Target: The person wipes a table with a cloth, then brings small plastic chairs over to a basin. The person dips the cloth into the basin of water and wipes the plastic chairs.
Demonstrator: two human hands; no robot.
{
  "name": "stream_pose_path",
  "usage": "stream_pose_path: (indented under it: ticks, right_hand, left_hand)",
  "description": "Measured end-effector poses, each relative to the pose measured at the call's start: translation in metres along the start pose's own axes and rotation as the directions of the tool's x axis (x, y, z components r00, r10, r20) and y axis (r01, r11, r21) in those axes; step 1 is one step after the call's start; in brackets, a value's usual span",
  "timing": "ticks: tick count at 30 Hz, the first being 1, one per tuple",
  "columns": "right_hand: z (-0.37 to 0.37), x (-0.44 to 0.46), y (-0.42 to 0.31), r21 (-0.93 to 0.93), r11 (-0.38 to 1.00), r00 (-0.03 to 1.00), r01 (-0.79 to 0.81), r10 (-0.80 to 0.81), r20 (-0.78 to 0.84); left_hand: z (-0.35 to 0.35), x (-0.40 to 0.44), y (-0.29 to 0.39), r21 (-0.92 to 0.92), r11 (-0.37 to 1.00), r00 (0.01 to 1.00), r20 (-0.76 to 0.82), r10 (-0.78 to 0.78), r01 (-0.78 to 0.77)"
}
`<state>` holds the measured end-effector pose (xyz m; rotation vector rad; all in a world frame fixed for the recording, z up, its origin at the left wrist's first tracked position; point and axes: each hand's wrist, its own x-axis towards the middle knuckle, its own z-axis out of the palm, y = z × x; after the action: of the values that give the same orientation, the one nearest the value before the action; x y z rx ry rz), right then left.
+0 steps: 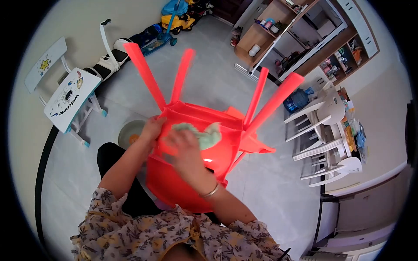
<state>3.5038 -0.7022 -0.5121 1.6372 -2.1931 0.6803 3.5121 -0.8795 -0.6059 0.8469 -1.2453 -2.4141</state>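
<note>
A red plastic chair (200,115) is tipped over in front of me, its legs pointing up and away and its underside facing me. My left hand (152,129) is closed on the edge of the chair at its left side. My right hand (183,145), blurred by motion, presses a pale green cloth (211,137) against the underside of the seat. The cloth is bunched up, and part of it sticks out past the fingers. On that wrist is a bangle (211,191).
A grey basin (126,128) with something orange in it stands on the floor beside my left arm. A small white chair (72,98) is at the left, near scooters (161,41). White chairs (324,117) and a blue water bottle (298,100) stand at the right.
</note>
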Motion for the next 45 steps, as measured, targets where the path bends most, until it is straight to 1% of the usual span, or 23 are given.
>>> stream_pose_path:
  ticks: [2,3,6,8,11,13,16,19,21,22,24,25,26,28,30,32,34,36,38,41,42,44,45]
  right_hand:
    - [-0.007,-0.003,-0.023,0.113,0.993,0.988,0.041,-0.057,0.146]
    - [-0.015,-0.008,-0.028,0.119,0.992,0.989,0.041,-0.058,0.139]
    - [-0.049,-0.028,-0.014,0.138,0.989,0.997,0.047,-0.055,0.053]
    - [-0.065,-0.041,0.007,0.072,0.997,0.992,-0.019,0.028,-0.124]
    - [-0.077,-0.047,0.027,0.199,0.972,0.936,-0.129,0.185,-0.299]
    - [-0.077,-0.043,0.028,0.175,0.979,0.924,-0.102,0.159,-0.349]
    - [-0.082,-0.03,0.02,0.178,0.982,0.899,-0.057,0.128,-0.418]
    - [-0.089,-0.013,0.011,0.233,0.972,0.725,-0.034,0.185,-0.663]
    - [-0.101,0.005,-0.001,0.323,0.947,0.722,0.002,0.222,-0.655]
    - [-0.104,0.015,-0.004,0.387,0.922,0.717,0.024,0.254,-0.649]
    - [-0.098,0.029,-0.006,0.49,0.87,0.781,0.052,0.27,-0.562]
    - [-0.092,0.038,-0.011,0.684,0.727,0.873,0.063,0.291,-0.391]
    - [-0.085,0.046,-0.017,0.837,0.546,0.942,0.036,0.262,-0.212]
    - [-0.07,0.058,-0.042,0.955,0.225,0.98,-0.195,0.076,0.183]
    - [-0.054,0.069,-0.078,0.979,0.118,0.959,-0.165,-0.213,0.187]
    - [-0.037,0.08,-0.117,0.964,-0.121,0.881,-0.238,-0.444,0.162]
    - [-0.022,0.081,-0.144,0.86,-0.131,0.742,-0.494,-0.579,0.338]
    - [-0.009,0.075,-0.171,0.765,-0.215,0.686,-0.607,-0.627,0.368]
    - [0.019,0.06,-0.198,0.713,-0.196,0.642,-0.674,-0.633,0.433]
    - [0.044,0.044,-0.226,0.52,-0.201,0.538,-0.83,-0.53,0.655]
    - [0.052,0.04,-0.231,0.517,-0.187,0.526,-0.835,-0.547,0.651]
    - [0.068,0.035,-0.238,0.294,-0.161,0.335,-0.942,-0.511,0.792]
    - [0.07,0.034,-0.243,0.211,-0.199,0.284,-0.957,-0.489,0.825]
  left_hand:
    - [-0.004,-0.001,0.016,-0.013,1.0,0.999,-0.033,0.028,-0.028]
    - [-0.003,-0.008,0.027,-0.024,0.998,0.998,-0.041,0.056,-0.057]
    - [-0.011,-0.007,0.048,-0.139,0.979,0.985,-0.105,0.137,-0.151]
    - [-0.008,-0.026,0.077,-0.176,0.97,0.98,-0.131,0.148,-0.169]
    - [-0.015,-0.04,0.114,-0.232,0.921,0.947,-0.146,0.287,-0.314]
    - [-0.016,-0.062,0.144,-0.346,0.851,0.916,-0.227,0.332,-0.394]
    - [-0.027,-0.107,0.18,-0.314,0.773,0.823,-0.361,0.439,-0.551]
    - [-0.065,-0.152,0.21,-0.25,0.673,0.701,-0.44,0.561,-0.696]
    - [-0.072,-0.206,0.235,-0.168,0.622,0.603,-0.526,0.6,-0.764]
    - [-0.101,-0.23,0.238,-0.141,0.628,0.621,-0.419,0.663,-0.765]
    - [-0.175,-0.281,0.242,-0.103,0.633,0.638,-0.219,0.738,-0.768]
    - [-0.22,-0.309,0.242,-0.091,0.636,0.642,-0.132,0.755,-0.767]
    - [-0.23,-0.335,0.239,-0.098,0.613,0.617,-0.237,0.751,-0.784]
    - [-0.225,-0.381,0.215,-0.029,0.592,0.53,-0.485,0.696,-0.805]
    - [-0.232,-0.423,0.184,0.048,0.607,0.418,-0.683,0.599,-0.793]
    - [-0.254,-0.463,0.144,0.15,0.715,0.374,-0.769,0.518,-0.683]
    - [-0.251,-0.484,0.11,0.135,0.753,0.341,-0.83,0.441,-0.644]
    - [-0.284,-0.51,0.063,0.003,0.776,0.42,-0.84,0.344,-0.63]
    - [-0.317,-0.53,0.008,-0.018,0.794,0.362,-0.896,0.257,-0.608]
    - [-0.309,-0.526,-0.032,-0.066,0.821,0.294,-0.947,0.127,-0.568]
    - [-0.305,-0.522,-0.038,-0.08,0.828,0.28,-0.955,0.096,-0.555]
    - [-0.301,-0.512,-0.043,-0.103,0.841,0.261,-0.964,0.048,-0.532]
    - [-0.299,-0.507,-0.042,-0.106,0.848,0.25,-0.968,0.032,-0.52]
